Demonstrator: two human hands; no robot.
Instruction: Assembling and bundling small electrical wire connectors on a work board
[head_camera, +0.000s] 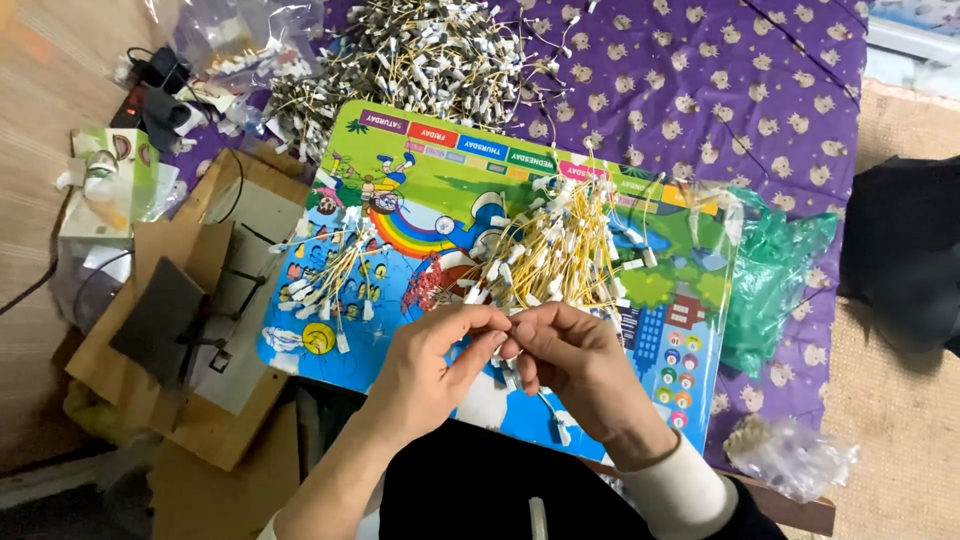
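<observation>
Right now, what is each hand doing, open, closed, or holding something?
Left hand: closed, pinching a small white-tagged yellow wire.
Right hand: closed, fingertips pinching the same wire.

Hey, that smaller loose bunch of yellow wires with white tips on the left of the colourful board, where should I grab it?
Pinch the smaller bunch from above at its middle, where the yellow wires cross; the white tips fan outward and would slip free.

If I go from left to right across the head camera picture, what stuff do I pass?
Tissue box → wooden board with a metal tool → colourful picture board → green plastic bag → black cloth.
</observation>
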